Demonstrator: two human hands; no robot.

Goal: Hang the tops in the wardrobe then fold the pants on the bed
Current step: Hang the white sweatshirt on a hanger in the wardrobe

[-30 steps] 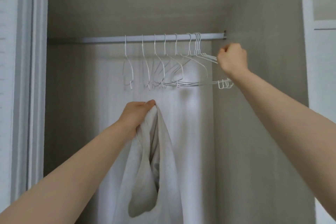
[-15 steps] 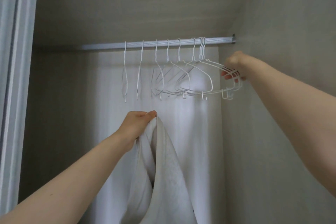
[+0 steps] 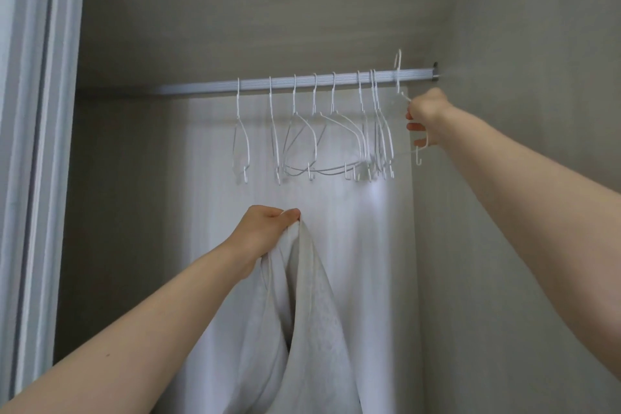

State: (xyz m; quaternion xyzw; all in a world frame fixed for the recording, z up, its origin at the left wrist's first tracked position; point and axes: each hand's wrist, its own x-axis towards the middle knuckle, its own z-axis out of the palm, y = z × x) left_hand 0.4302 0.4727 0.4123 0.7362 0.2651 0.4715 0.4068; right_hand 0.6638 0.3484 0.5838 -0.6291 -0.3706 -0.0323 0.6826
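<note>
Up off the rail [image 3: 295, 81] comes a light wire hanger [image 3: 401, 96], gripped by the right hand [image 3: 425, 121]; left hand [image 3: 265, 228] bunches the soft, limp top [image 3: 312, 329].

— What did the person have on their arms?
— Nothing showed: both forearms were bare up to the frame's edge, no sleeves, no watch.
— And the hands?
— The left hand [image 3: 268, 228] and right hand [image 3: 428, 119] were bare too, no gloves or rings. A small dark mole marked the left forearm [image 3: 107, 355].
</note>
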